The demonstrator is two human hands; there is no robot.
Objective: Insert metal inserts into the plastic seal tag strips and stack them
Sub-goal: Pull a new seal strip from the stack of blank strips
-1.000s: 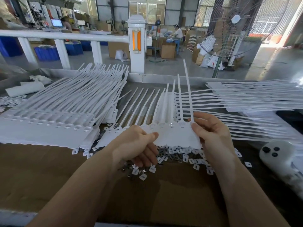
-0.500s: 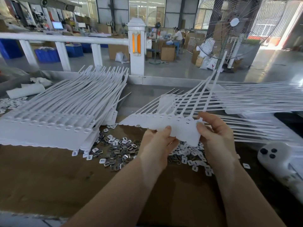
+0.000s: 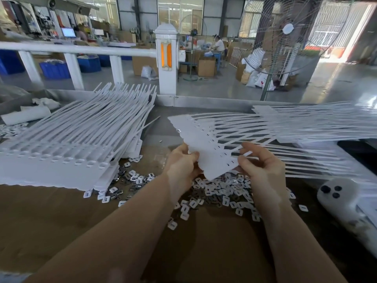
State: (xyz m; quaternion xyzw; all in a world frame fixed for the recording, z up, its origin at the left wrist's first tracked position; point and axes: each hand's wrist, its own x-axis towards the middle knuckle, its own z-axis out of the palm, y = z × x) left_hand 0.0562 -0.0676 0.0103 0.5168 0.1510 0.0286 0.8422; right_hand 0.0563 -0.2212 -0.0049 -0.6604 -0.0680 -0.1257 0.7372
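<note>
Both hands hold one white seal tag strip (image 3: pixel 206 139) in the air at the middle of the frame, above the brown cardboard work surface (image 3: pixel 61 221). The left hand (image 3: pixel 181 166) grips the strip's scalloped flat edge from below, thumb curled onto the top face and the other fingers hidden beneath it. The right hand (image 3: pixel 263 166) pinches the near corner of the same strip between thumb and forefinger, the remaining fingers loosely bent and spread above, one of the thin tails passing just beside them. The strip lies tilted, its flat tag part running from the hands toward the upper centre, its tails fanning out to the right — over a second pile of strips (image 3: pixel 326 121) at the right edge. Under the hands, scattered on the cardboard, lies a heap of small metal inserts (image 3: pixel 220 188) mixed with white square pieces. At the left of the frame sits a tall stack of finished strips (image 3: pixel 61 146), tails pointing to the upper right. A white device (image 3: pixel 346 201) with dark round spots rests at the lower right — what it is cannot be told.
</note>
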